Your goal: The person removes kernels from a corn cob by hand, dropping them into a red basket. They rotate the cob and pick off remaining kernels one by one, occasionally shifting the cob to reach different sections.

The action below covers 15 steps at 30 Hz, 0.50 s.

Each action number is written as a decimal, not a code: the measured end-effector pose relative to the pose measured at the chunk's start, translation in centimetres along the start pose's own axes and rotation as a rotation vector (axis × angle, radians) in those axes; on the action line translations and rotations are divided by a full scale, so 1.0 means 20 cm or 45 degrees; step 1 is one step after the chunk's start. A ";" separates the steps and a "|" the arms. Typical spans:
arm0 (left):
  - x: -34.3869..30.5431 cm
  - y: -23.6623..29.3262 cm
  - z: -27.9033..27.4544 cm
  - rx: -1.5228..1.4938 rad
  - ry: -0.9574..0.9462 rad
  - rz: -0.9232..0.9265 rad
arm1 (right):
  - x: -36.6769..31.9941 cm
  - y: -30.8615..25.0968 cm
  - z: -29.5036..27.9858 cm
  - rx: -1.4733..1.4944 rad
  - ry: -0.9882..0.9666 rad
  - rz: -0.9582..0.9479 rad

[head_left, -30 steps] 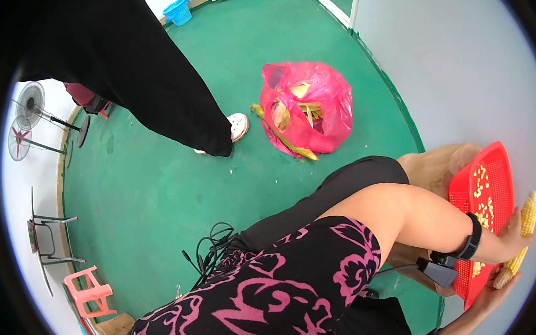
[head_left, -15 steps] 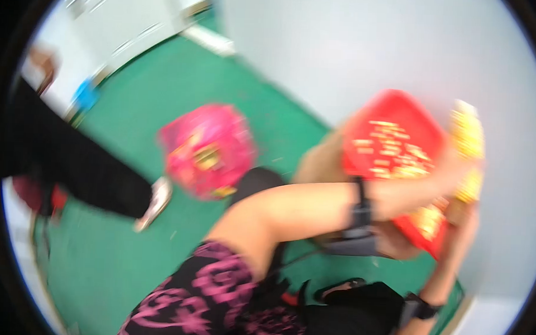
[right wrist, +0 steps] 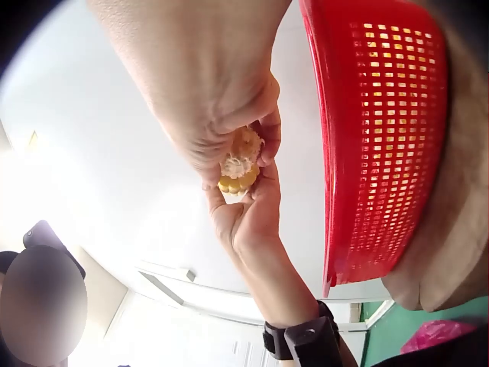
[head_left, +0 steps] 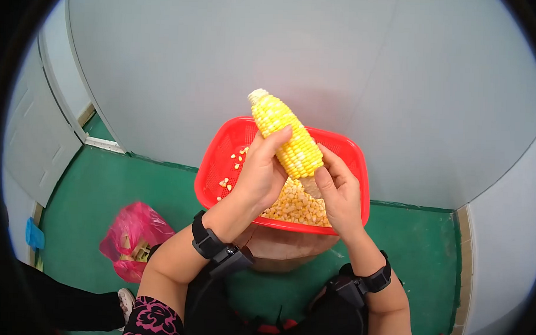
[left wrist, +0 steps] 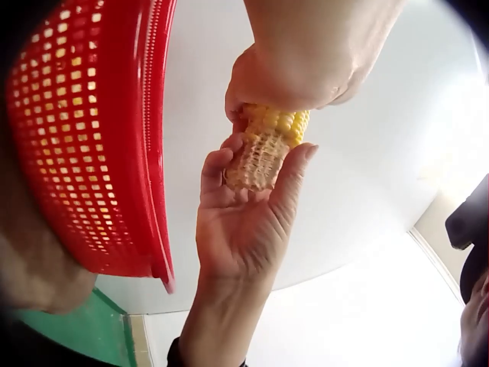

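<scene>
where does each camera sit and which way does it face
Head: on the head, facing forward and down at the corn cob over the red basket; both forearms, left hand and right hand show.
Left wrist: on the left wrist, looking up from below the basket; left hand close above, right hand cupping the cob's stripped end.
Right wrist: on the right wrist, looking up; right hand close, left hand and its wristband beyond.
Shared: all three show cob, hands and basket.

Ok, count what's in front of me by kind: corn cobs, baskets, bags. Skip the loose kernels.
cob: 1
basket: 1
bag: 1
Total: 3
</scene>
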<state>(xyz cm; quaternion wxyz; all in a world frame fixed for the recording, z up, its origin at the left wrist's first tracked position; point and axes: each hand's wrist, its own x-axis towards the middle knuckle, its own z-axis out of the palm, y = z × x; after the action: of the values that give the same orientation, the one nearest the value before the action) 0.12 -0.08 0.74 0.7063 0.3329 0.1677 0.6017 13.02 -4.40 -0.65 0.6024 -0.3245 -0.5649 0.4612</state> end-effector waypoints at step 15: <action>-0.04 -0.06 -0.05 0.047 0.159 0.112 | -0.04 0.06 0.06 0.247 0.064 0.203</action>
<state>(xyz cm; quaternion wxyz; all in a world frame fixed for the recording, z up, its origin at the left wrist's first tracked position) 0.19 -0.57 -1.00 0.6612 0.3147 0.2075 0.6486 11.66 -4.79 -1.83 0.6063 -0.3199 -0.4749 0.5519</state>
